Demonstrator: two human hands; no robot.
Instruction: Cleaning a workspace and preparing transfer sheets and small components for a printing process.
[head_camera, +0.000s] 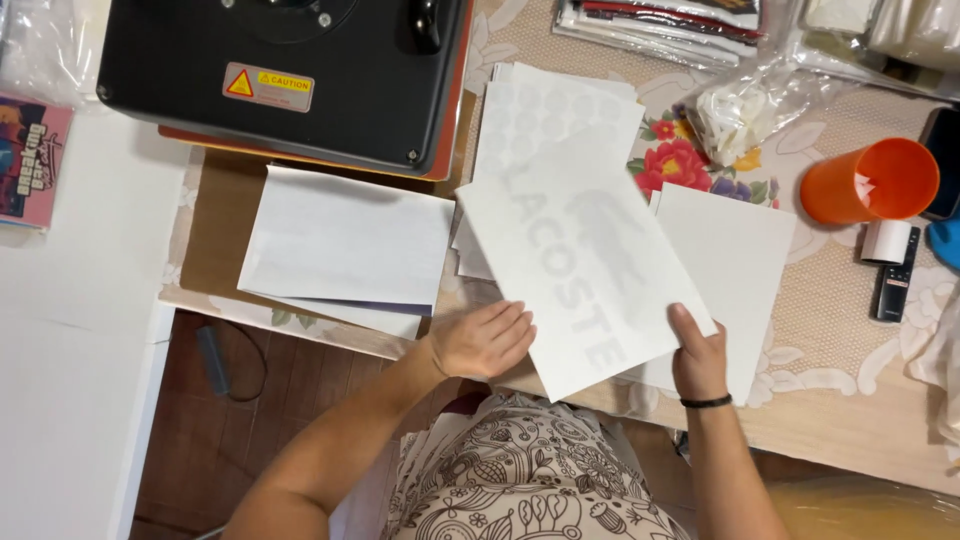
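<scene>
Where table edge (860, 440) runs, hands hold sheet (580, 260)

White sheet (570, 270) with a faint grey mirrored print of letters and an animal shape, tilted diagonally, lifted above the surface, overlapping other white sheets (540, 115) beneath, lower edge held.

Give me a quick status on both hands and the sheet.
Right hand pinching translucent printed sheet at its lower edge. Left hand flat under its left corner. Loose white sheets alongside.
</scene>
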